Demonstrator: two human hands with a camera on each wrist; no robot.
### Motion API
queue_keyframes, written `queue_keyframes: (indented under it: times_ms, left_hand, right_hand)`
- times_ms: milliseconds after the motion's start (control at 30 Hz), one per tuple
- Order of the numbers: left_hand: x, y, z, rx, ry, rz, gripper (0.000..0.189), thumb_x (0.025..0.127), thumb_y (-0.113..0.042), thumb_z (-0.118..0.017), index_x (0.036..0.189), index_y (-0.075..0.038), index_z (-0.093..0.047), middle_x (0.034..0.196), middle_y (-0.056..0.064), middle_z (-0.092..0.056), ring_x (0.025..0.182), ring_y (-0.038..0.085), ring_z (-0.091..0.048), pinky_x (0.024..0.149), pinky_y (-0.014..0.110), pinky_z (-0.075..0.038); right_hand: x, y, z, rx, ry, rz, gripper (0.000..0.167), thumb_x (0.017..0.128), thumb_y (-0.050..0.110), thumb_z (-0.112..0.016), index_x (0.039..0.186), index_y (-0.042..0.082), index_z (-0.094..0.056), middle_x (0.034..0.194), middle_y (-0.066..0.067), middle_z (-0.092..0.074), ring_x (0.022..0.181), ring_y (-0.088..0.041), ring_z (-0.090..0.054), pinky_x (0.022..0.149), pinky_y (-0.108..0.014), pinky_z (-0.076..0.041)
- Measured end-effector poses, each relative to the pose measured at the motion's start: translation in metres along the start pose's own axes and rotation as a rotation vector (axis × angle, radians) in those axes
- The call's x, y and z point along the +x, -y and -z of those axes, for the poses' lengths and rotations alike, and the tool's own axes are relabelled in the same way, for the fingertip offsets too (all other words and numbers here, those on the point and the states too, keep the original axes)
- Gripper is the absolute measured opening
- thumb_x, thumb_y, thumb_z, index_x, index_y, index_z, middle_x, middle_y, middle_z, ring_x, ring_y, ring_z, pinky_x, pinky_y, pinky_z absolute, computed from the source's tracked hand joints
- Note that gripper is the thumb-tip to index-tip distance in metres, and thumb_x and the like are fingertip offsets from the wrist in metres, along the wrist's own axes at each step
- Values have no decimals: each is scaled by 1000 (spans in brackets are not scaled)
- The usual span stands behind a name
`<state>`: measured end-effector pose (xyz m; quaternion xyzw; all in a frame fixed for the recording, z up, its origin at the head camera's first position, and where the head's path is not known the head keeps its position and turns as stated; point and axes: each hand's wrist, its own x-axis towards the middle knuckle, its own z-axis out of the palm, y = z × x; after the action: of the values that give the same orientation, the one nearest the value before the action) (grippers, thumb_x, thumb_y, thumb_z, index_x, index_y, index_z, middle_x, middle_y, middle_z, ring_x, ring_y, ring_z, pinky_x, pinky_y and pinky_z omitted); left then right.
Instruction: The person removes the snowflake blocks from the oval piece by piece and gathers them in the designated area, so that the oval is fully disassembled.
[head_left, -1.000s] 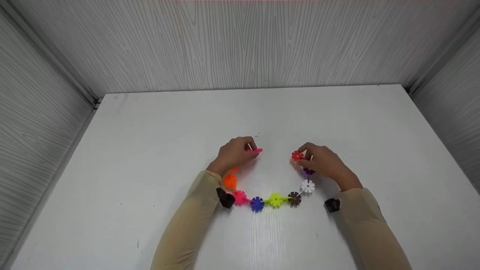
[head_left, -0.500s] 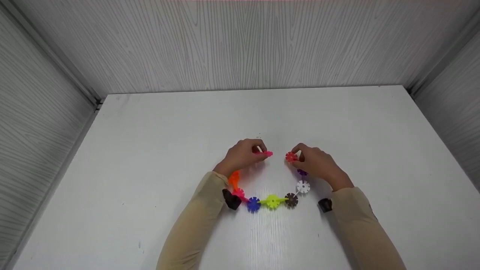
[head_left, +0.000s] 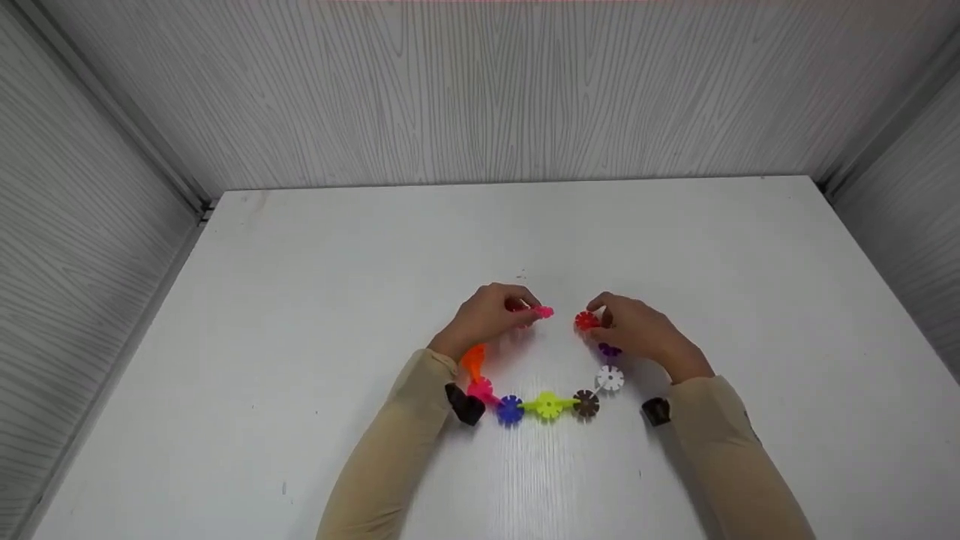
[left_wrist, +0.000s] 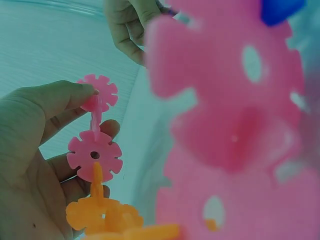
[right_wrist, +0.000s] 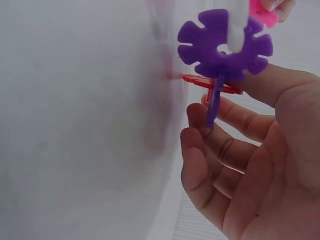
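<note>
Disc chain in a U, both ends pinched, gap between

Chain [head_left: 530, 406] is on the table [head_left: 300, 300], a U w/ its gap on the far side; near run looks to rest on the surface, hard to tell how high the ends sit. L hand [head_left: 489, 313]: thumb + finger narrow, pinching the pink end disc [head_left: 546, 311]. Its other fingers are behind the next links in the L wrist view, can't tell if touching. R hand [head_left: 637, 325]: also narrow, pinching the red disc [head_left: 586, 321] at the other end, w/ the purple disc [head_left: 610, 350] just by the fingers. End discs near each other, not touching.

Handling (my guess): plastic, v. light, stiff per disc but floppy as a chain, since slot joints prob. twist or pop out if tugged. Smooth faces may slip a bit; thin teeth prob. the weak spot, tho not very fragile. Best hold: thumb + index flat on both faces nr the rim, slots left free, close to the joint so the orange disc [head_left: 473, 360] & white disc [head_left: 610, 378] aren't levered loose
</note>
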<state>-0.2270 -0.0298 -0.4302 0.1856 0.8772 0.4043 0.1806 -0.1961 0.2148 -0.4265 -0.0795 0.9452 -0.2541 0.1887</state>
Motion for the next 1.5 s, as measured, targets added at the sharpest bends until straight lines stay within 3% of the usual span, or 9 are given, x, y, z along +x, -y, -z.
queue_keyframes:
  times_ms: [200, 400, 700, 1033, 1267, 1500]
  left_hand:
    - [-1, 1, -2, -11, -12, 7, 16, 92, -30, -65, 105, -22, -72, 95, -1, -69, 81, 15, -60, 74, 27, -52]
    - [-3, 1, -4, -29, -30, -19, 13, 91, -25, -66, 102, -20, -72, 96, 0, -68, 86, 16, -60, 83, 29, -52]
    - [-6, -2, -4, -85, -16, -48, 8, 90, -20, -67, 97, -17, -69, 93, 2, -70, 82, 17, -63, 79, 28, -54]
    - [-5, -3, -3, -65, -17, -80, 9, 89, -20, -68, 96, -15, -67, 92, 3, -70, 82, 15, -63, 80, 28, -54]
    - [-4, -3, -4, -74, -11, -73, 8, 89, -20, -69, 95, -15, -67, 91, 2, -70, 79, 14, -63, 76, 27, -55]
    - [-5, -5, -1, -64, 17, -45, 30, 83, -27, -76, 108, -16, -61, 99, 3, -66, 87, 17, -60, 80, 29, -53]
  right_hand:
    - [-3, 3, 1, 91, -104, 70, 36, 96, 23, -56, 129, 8, -54, 121, -14, -57, 104, -28, -55, 92, -46, -50]
    - [-7, 12, -3, 178, -183, 179, 31, 96, 18, -58, 125, 6, -57, 110, -11, -62, 100, -25, -57, 84, -39, -51]
    - [-6, 23, -9, 230, -157, 255, 31, 95, 17, -60, 124, 8, -57, 112, -9, -63, 100, -24, -61, 79, -34, -53]
    - [-2, 32, -12, 221, -126, 269, 20, 95, 16, -61, 114, 13, -62, 109, -6, -68, 94, -21, -62, 76, -31, -53]
    - [1, 34, -16, 189, -158, 281, 16, 94, 16, -62, 110, 13, -64, 103, -6, -70, 87, -17, -59, 78, -30, -51]
    - [3, 35, -17, 163, -208, 281, 12, 94, 13, -62, 106, 11, -64, 94, -8, -69, 77, -17, -54, 66, -27, -48]
